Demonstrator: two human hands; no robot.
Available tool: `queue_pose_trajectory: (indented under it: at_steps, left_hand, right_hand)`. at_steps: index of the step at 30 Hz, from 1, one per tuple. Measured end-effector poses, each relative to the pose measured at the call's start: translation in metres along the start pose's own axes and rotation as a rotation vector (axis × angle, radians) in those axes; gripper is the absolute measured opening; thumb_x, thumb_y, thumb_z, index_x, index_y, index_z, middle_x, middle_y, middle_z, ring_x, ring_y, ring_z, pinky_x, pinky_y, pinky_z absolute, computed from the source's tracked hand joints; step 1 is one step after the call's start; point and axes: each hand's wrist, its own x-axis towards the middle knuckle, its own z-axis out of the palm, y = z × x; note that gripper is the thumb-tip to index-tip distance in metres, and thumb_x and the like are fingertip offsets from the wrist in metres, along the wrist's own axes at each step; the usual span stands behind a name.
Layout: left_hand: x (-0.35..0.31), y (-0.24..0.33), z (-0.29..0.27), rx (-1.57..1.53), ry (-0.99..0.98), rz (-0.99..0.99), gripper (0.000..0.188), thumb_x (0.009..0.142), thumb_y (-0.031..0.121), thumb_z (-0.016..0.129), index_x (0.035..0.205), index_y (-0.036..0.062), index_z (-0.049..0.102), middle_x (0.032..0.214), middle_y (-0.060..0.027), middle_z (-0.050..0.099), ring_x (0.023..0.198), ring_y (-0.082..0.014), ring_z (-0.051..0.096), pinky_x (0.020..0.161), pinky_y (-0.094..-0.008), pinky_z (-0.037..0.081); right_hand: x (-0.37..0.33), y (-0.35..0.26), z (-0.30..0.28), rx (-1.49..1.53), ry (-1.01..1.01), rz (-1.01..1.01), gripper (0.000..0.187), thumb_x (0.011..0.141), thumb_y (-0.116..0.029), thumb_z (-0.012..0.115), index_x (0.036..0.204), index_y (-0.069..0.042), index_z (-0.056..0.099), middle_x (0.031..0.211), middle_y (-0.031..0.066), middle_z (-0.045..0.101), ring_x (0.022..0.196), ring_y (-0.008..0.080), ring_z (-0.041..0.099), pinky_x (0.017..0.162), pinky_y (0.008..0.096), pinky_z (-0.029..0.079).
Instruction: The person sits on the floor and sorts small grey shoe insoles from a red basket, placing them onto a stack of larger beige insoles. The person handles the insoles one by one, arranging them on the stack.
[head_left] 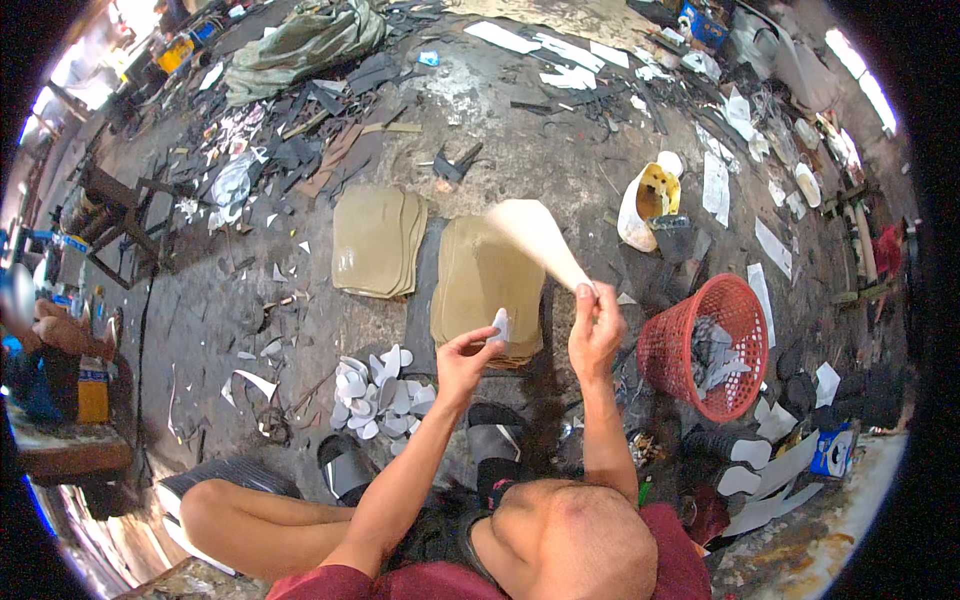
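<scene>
Between the thumb and fingers of my left hand is a small white oval piece, held over the near part of a stack of tan sheets. My right hand pinches the narrow lower end of a cream, flat, insole-shaped piece. Its wide far end is smeared by motion and hangs over the stack's right side. A second stack of tan sheets lies to the left. Near my left forearm is a loose pile of small white rounded pieces on the floor.
A red plastic basket with grey-white scraps stands right of my right hand. Beyond it, a white container with yellow-brown residue lies tipped. Dark scraps and a large grey-green sack cover the far left floor. Another person's hand shows at the left edge.
</scene>
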Motion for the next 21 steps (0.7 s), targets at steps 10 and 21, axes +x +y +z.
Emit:
queue_pose_trajectory:
  at_steps: [10,21]
  left_hand:
    - [0.02,-0.025,-0.032,1.218,0.083,0.792,0.025,0.085,0.031,0.075,0.108,0.0193,0.078,0.112,-0.009,0.063,0.109,-0.0307,0.055,0.09,-0.0468,0.04]
    - [0.025,-0.019,-0.031,1.115,0.056,0.698,0.034,0.087,0.029,0.073,0.12,0.0307,0.079,0.101,-0.0034,0.06,0.1,-0.0287,0.052,0.087,-0.0462,0.039]
  right_hand:
    - [-0.048,0.005,0.054,-0.135,-0.508,-0.295,0.022,0.096,-0.009,0.063,0.116,-0.001,0.066,0.117,0.0201,0.072,0.113,0.0372,0.069,0.093,0.0441,0.057]
    - [-0.013,0.035,0.055,-0.37,-0.347,-0.271,0.01,0.09,-0.013,0.068,0.097,-0.006,0.065,0.078,0.0153,0.067,0.077,0.036,0.067,0.07,0.0491,0.055]
